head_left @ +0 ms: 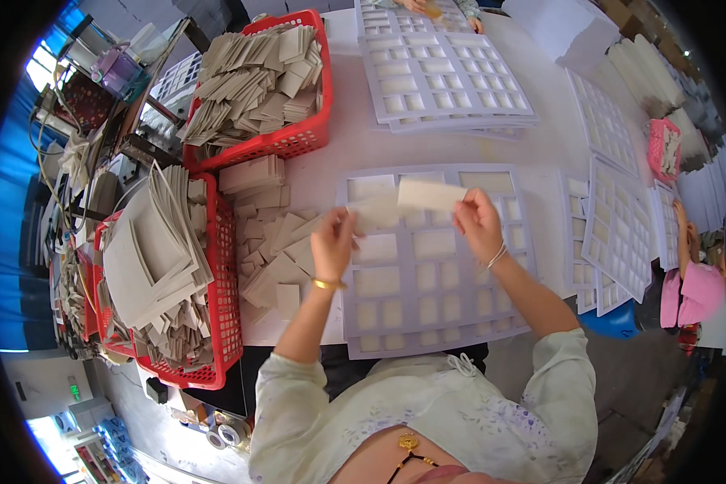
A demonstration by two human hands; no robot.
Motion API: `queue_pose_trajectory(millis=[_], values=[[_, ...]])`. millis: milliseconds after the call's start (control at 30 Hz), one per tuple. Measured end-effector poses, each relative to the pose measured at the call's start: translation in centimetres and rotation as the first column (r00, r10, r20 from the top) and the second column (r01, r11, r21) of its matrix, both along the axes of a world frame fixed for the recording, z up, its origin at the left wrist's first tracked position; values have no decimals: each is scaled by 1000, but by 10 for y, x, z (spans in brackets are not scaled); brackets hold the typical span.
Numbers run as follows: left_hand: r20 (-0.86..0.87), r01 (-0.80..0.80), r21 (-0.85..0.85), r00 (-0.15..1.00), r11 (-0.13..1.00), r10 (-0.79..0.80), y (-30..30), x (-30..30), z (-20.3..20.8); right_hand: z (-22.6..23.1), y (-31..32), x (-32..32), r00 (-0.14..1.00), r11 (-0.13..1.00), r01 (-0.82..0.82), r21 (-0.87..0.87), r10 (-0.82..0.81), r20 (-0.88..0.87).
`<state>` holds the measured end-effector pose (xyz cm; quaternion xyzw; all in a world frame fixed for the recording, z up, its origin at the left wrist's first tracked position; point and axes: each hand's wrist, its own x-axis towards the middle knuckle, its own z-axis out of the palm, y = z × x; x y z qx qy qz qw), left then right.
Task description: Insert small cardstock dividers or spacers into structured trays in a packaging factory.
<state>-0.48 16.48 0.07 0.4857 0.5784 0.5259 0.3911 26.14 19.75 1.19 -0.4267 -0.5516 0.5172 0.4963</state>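
My right hand (477, 222) pinches one end of a pale rectangular cardboard piece (429, 195), raised over the upper part of a white compartmented panel (406, 290). Opposite it, my left hand (335, 242) is closed at the fingertips on another pale cardboard piece (375, 211), smeared by motion. The two pieces lie close together, and I cannot tell whether they touch. Under my hands the panel has many rectangular recesses with cream-coloured bottoms, and a second panel's edge shows beneath it. Loose cardboard pieces (271, 280) lie heaped to the left of my left hand.
Two red plastic baskets (327, 81) (227, 306) full of cardboard pieces stand at the left. More compartmented panels lie stacked at the far side (444, 73) and at the right (617, 218). Another person's hands (415, 6) work across the table; a pink-sleeved person (686, 294) is at the right.
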Motion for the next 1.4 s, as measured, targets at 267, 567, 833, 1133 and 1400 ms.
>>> queue_pose_trajectory(millis=[267,567,833,1133,1400], values=[[-347,46,-33,936,998,-55,89,-32,-50,-9,41,18,986,985,164,63,-165,22],[-521,73,29,852,997,-47,103,-27,-60,-16,61,24,977,981,196,-1,-195,84],[-585,105,64,810,992,-48,101,-26,-59,-33,76,13,984,990,138,-24,-134,120],[-743,105,22,667,994,-54,78,-26,-45,-52,89,7,894,993,37,-112,17,448],[-794,235,54,599,970,-101,63,-21,-41,-59,97,-3,747,998,18,-58,25,664]])
